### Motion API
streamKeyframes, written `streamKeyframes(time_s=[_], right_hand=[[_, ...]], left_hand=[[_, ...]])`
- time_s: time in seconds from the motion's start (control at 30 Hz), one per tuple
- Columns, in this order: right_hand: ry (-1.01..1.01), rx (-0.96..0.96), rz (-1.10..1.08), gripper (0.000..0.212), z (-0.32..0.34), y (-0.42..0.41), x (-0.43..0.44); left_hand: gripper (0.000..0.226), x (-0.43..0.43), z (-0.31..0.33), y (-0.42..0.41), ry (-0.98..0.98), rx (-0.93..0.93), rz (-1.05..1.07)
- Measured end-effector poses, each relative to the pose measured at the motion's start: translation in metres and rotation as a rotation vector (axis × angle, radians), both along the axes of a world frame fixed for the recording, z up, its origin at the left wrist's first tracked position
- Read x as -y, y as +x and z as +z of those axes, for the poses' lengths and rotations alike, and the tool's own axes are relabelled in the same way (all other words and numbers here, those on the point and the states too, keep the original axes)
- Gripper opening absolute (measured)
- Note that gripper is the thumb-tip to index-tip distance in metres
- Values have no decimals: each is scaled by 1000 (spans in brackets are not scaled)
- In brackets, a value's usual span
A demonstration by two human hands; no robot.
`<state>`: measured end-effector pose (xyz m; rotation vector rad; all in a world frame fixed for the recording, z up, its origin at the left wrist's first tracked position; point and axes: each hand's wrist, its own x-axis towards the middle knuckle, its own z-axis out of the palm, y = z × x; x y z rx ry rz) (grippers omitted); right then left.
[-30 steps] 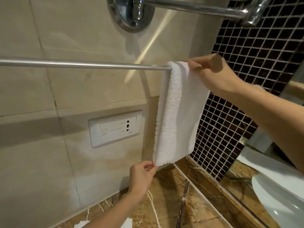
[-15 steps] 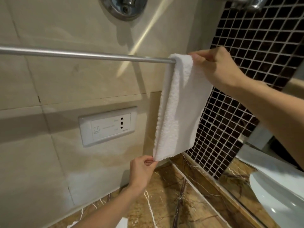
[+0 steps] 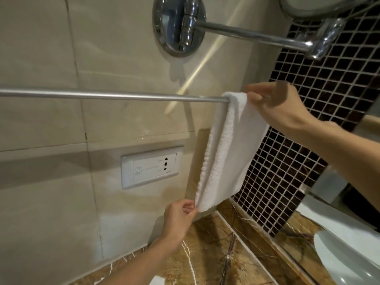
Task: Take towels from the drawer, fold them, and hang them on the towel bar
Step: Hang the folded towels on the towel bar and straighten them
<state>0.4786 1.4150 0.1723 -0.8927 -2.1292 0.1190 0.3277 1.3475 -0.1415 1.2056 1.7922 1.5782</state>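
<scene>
Left hand (image 3: pixel 181 214), low in the centre of the frame, is pinching the bottom corner of the folded white terry towel (image 3: pixel 230 157) between thumb and curled fingers, drawing it taut downward. Right hand (image 3: pixel 275 105), at upper right and blurred, is pinching the towel's top fold where it is draping over the thin brushed-metal towel bar (image 3: pixel 113 97). The towel is hanging at the right end of the bar's visible run, beside the dark mosaic tile wall (image 3: pixel 298 161).

How the bar is ending behind the cloth is hidden, so a sideways tug may be risking a slide off that end. An uneven pull from below could be dragging one side longer and opening the fold.

Open room is lying along the bare bar toward the left of the frame. Above, the chrome swing-arm wall mount (image 3: pixel 178 25) is crowding the right hand. Below, the brown marble worktop (image 3: pixel 205 254) and the white wall socket plate (image 3: pixel 152 167) are sitting near the left hand.
</scene>
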Motion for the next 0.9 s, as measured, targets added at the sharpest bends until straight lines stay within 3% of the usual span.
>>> streamKeyframes(time_s=[0.07, 0.13, 0.3, 0.53, 0.73, 0.9], right_hand=[[55, 77, -6, 36, 0, 2, 12], [152, 211, -44, 39, -2, 4, 24], [168, 382, -62, 53, -15, 14, 57], [173, 746, -55, 62, -41, 38, 119], [67, 789, -33, 62, -79, 40, 195], [-206, 664, -60, 60, -137, 42, 269]], left_hand=[[18, 5, 6, -3, -7, -13, -22], [32, 12, 15, -7, -51, -53, -86], [59, 51, 42, -20, -155, -333, -262], [73, 124, 95, -34, -167, -334, -348], [77, 202, 92, -48, -176, -225, -298], [57, 274, 75, -62, -202, -183, -255]])
